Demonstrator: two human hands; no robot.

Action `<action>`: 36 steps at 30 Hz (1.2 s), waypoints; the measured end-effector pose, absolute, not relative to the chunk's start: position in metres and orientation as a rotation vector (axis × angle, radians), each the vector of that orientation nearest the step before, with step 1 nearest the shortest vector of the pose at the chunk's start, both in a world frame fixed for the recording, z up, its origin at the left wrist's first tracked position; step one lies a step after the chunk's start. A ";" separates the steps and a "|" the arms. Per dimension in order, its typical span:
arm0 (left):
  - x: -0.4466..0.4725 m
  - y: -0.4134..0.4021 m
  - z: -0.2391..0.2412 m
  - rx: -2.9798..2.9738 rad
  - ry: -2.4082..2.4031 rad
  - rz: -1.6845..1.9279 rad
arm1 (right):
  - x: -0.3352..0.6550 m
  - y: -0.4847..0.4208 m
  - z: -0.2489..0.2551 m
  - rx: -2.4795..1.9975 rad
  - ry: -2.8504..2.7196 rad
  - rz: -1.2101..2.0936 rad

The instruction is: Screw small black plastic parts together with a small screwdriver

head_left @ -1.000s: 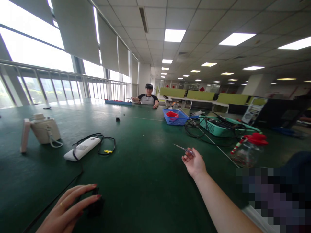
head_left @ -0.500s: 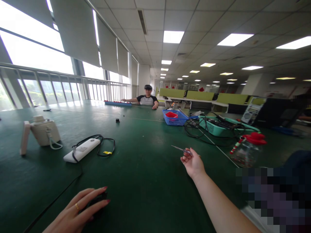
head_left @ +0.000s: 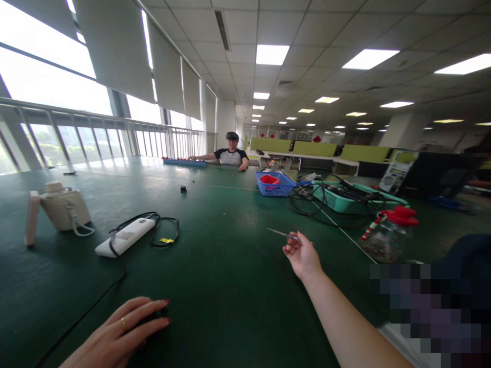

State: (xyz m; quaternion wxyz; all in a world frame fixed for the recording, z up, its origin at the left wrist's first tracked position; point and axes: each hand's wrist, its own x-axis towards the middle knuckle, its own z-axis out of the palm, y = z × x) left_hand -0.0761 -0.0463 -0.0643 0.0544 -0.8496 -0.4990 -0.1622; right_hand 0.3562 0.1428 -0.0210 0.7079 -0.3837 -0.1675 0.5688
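My right hand (head_left: 303,255) is raised above the green table (head_left: 215,286), its fingers closed on a thin, pointed metal tool (head_left: 282,233). The tip points left and slightly away from me; whether it is a pair of tweezers or a screwdriver I cannot tell. At the lower left, my left hand (head_left: 128,327) curves over a small black object (head_left: 153,315) close to the tabletop, fingers and thumb around it. Most of that object is hidden under the fingers.
A white power bank-like box (head_left: 126,237) with a black cable lies left, near a beige bottle (head_left: 67,207). Rightward are a blue basket (head_left: 274,190), a teal basket (head_left: 337,202) of cables and a red-lidded jar (head_left: 391,235). Another person (head_left: 230,153) sits at the far end.
The view has shifted slightly, so the things on the table sit a little further left. Both hands keep nearly the same pose and hold.
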 end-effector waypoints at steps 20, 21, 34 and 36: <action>-0.078 -0.045 -0.060 -2.637 -1.556 -0.522 | 0.357 0.143 -0.021 -0.856 -0.390 1.269; -0.078 -0.045 -0.060 -2.635 -1.570 -0.529 | 0.357 0.143 -0.021 -0.856 -0.390 1.268; -0.071 -0.043 -0.055 -2.635 -1.636 -0.491 | 0.356 0.143 -0.021 -0.860 -0.403 1.271; -0.073 -0.043 -0.054 -2.672 -1.677 -0.450 | 0.356 0.143 -0.021 -0.860 -0.406 1.271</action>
